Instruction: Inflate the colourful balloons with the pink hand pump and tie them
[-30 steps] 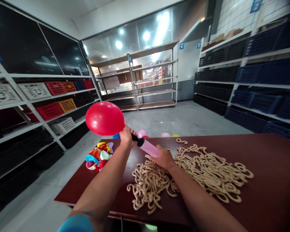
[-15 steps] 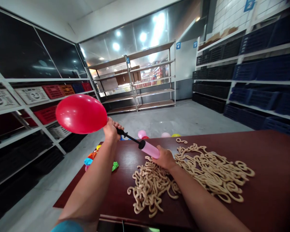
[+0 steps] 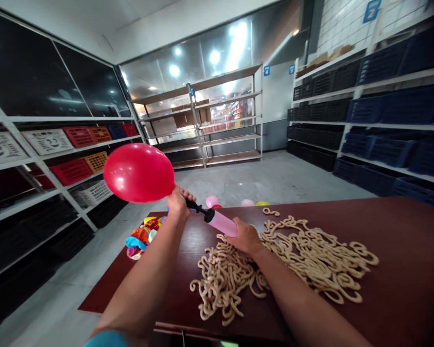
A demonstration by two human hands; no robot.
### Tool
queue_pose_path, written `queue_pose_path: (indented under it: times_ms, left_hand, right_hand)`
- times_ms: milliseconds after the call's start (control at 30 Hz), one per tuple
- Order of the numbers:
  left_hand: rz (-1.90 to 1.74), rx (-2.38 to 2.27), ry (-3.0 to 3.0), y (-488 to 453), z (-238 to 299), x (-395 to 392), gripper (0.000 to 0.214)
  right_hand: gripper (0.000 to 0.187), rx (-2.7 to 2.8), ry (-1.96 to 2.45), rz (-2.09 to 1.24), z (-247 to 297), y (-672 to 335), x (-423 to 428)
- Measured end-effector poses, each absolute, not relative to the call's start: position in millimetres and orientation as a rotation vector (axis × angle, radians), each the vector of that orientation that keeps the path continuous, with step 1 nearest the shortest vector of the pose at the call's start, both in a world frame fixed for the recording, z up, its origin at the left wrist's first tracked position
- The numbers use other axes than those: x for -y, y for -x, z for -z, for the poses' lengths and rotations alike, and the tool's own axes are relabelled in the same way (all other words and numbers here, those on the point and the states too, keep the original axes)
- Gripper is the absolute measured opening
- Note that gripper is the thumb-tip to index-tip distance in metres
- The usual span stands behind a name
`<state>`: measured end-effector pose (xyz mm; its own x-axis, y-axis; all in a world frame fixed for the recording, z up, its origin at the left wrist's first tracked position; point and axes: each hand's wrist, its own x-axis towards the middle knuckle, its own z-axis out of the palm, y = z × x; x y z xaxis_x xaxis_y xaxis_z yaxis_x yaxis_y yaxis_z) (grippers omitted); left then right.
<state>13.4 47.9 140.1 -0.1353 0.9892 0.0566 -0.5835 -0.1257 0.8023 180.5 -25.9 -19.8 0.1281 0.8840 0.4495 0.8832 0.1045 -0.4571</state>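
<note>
A red inflated balloon [image 3: 139, 172] sits at the nozzle end of a pink and black hand pump [image 3: 221, 222]. My left hand [image 3: 179, 202] is closed around the balloon's neck and the black end of the pump, so the nozzle itself is hidden. Around the pink barrel my right hand [image 3: 246, 237] is wrapped, low over the table. Little of the black rod shows between the two hands. Under and beside my right hand lies a heap of beige curled, rope-like pieces [image 3: 224, 279], with a second heap [image 3: 311, 255] spreading to the right.
Limp balloons [image 3: 141, 238] in several colours lie on the left of the dark red table [image 3: 394, 241]. Inflated balloons [image 3: 211, 201] rest on the floor past its far edge. Shelves with crates [image 3: 75, 171] stand left, blue crates [image 3: 394, 144] right, and a metal rack [image 3: 224, 120] behind.
My left hand has moved right and slightly down toward the right hand, pushing the rod into the barrel. The red balloon has shifted right with it. My right hand has stayed nearly still.
</note>
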Motion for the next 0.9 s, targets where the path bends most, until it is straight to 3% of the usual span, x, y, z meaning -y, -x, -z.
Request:
queue_pose_path:
  times_ms: [233, 667, 900]
  left_hand:
    - [-1.710, -0.707, -0.818, 26.8, -194.3, -55.2, 0.036]
    - [-1.561, -0.806, -0.673, -43.2, -104.5, -47.3, 0.038]
    - [-1.583, -0.759, -0.709, -9.3, -133.1, -53.2, 0.039]
  right_hand:
    - [0.037, 1.675, 1.732, -0.011, 21.8, -181.8, 23.6]
    - [0.038, 1.728, 1.810, -0.016, 22.1, -179.7, 26.4]
    - [0.034, 1.725, 1.761, -0.009, 20.6, -179.2, 25.1]
